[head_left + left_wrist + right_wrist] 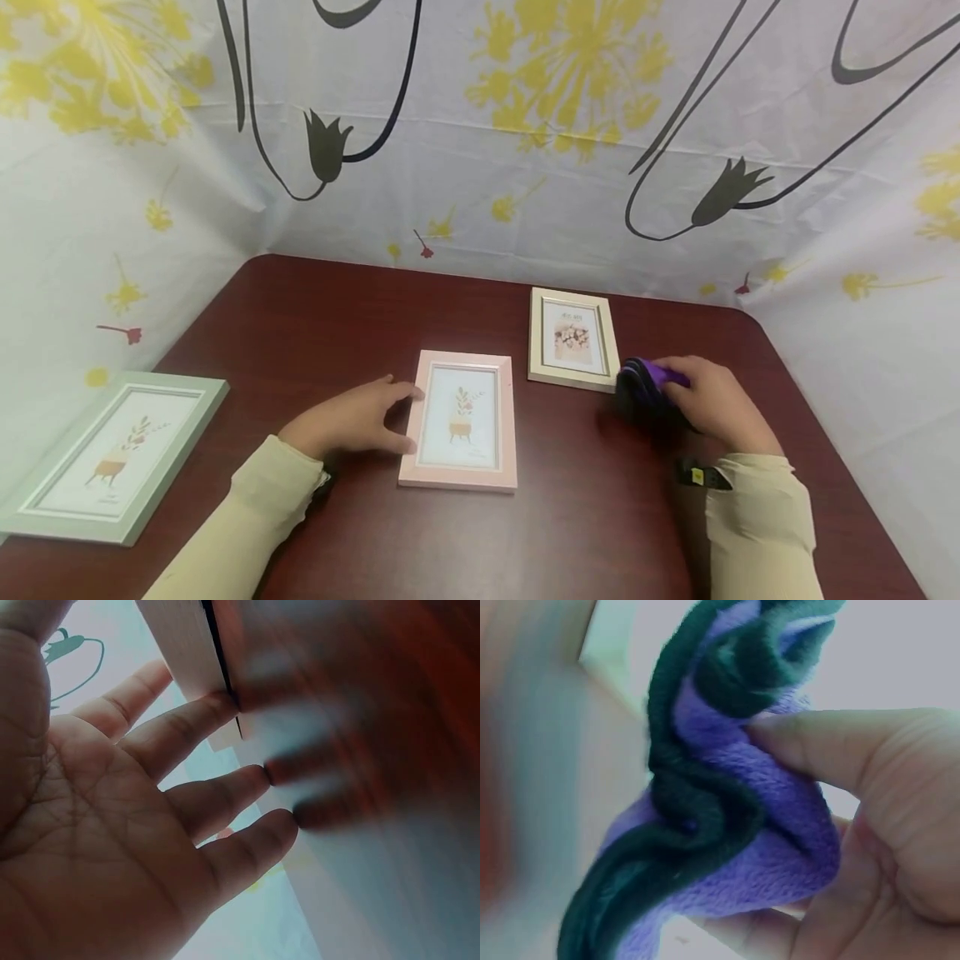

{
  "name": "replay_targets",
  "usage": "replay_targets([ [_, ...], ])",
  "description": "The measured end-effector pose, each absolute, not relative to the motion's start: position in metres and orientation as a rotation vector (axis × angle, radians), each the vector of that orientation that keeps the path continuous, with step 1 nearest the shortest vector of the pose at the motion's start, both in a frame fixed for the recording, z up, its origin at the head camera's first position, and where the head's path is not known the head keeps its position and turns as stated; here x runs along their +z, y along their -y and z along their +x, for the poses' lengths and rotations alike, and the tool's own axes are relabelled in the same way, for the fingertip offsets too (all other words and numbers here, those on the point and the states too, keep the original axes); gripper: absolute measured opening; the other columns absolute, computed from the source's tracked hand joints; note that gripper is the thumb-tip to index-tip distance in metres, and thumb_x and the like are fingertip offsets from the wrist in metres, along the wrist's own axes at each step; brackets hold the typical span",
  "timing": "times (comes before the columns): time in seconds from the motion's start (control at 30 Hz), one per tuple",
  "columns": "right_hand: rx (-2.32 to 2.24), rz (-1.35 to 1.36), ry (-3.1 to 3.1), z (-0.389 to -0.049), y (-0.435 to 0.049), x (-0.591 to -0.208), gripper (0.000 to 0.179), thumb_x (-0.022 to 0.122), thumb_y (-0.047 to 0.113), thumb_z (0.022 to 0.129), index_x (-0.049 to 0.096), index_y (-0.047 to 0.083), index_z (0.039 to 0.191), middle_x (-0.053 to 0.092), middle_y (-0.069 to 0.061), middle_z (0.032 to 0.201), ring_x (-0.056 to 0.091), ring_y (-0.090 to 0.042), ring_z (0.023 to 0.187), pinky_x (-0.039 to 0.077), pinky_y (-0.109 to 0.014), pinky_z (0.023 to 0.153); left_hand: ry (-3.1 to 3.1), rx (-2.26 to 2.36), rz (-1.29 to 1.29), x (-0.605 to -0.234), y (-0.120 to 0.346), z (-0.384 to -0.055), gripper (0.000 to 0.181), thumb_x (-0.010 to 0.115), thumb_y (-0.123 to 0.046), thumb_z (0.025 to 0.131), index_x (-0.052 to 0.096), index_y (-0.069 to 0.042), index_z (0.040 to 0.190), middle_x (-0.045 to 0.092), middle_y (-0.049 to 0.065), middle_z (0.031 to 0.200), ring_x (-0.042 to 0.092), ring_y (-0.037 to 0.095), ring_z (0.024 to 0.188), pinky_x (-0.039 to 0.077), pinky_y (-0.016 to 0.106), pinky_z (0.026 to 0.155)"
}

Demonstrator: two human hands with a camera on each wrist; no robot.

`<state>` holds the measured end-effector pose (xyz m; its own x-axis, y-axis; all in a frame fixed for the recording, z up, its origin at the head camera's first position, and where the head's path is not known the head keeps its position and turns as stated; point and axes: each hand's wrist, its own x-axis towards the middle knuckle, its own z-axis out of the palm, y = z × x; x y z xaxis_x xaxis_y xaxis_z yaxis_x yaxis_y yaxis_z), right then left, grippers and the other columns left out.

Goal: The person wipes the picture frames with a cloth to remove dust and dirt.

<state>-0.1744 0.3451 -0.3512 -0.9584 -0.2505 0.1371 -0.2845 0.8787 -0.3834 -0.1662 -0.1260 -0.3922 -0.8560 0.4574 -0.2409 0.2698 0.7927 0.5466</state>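
A pink picture frame (507, 425) with a potted-plant print lies flat on the table. My left hand (352, 417) is at its left side, thumb and forefinger spread along the edge. In the left wrist view the fingers of my left hand (112, 802) are apart and fairly straight, fingertips right at the dark tabletop. My right hand (712, 400) pinches a bunched purple cloth (663, 377) with dark edging, close over the table right of the pink frame. In the right wrist view the purple fleecy cloth (772, 847) hangs in folds between thumb and fingers.
A cream picture frame (535, 337) with a flower print lies further back, just left of the cloth. The green picture frame (176, 450) is at the left table edge. Patterned white sheeting (450, 167) surrounds the dark red table (337, 308) at the back and sides.
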Motion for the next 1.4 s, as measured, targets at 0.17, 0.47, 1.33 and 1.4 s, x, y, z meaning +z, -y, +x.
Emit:
replay_targets([
  [0.17,0.643,0.55,2.835,-0.172,-0.294,-0.343,0.029,0.062,-0.004,0.089,0.072,0.003,0.115,0.067,-0.016,0.107,0.062,-0.031,0.094,0.049,-0.05,0.081,-2.615,0.721,0.546,-0.39,0.12,-0.162,0.071,0.086,-0.035,0.075,0.057,-0.017,0.137,0.054,0.008,0.142,0.029,0.039,0.144,0.034,0.054,0.11],
  [0.47,0.542,0.742,2.784,-0.176,-0.197,-0.338,0.032,0.063,-0.004,0.087,0.074,0.008,0.114,0.069,-0.011,0.101,0.065,-0.028,0.092,0.053,-0.045,0.082,-2.623,0.716,0.56,-0.387,0.116,-0.16,0.07,0.087,-0.035,0.075,0.059,-0.017,0.136,0.056,0.006,0.139,0.031,0.04,0.143,0.035,0.054,0.109],
  [1.33,0.266,0.698,2.996,-0.176,-0.151,-0.382,0.036,0.072,0.018,0.091,0.069,0.017,0.127,0.068,-0.01,0.115,0.059,-0.03,0.1,0.053,-0.043,0.084,-2.624,0.693,0.567,-0.39,0.117,-0.159,0.069,0.089,-0.042,0.07,0.061,-0.022,0.13,0.056,0.007,0.136,0.049,0.028,0.129,0.041,0.051,0.105],
  [1.4,0.242,0.705,3.015,-0.175,-0.152,-0.382,0.036,0.072,0.019,0.091,0.069,0.018,0.127,0.068,-0.009,0.114,0.059,-0.029,0.099,0.053,-0.043,0.084,-2.631,0.707,0.572,-0.391,0.116,-0.159,0.068,0.09,-0.04,0.069,0.062,-0.021,0.128,0.058,0.005,0.131,0.053,0.025,0.122,0.043,0.049,0.103],
])
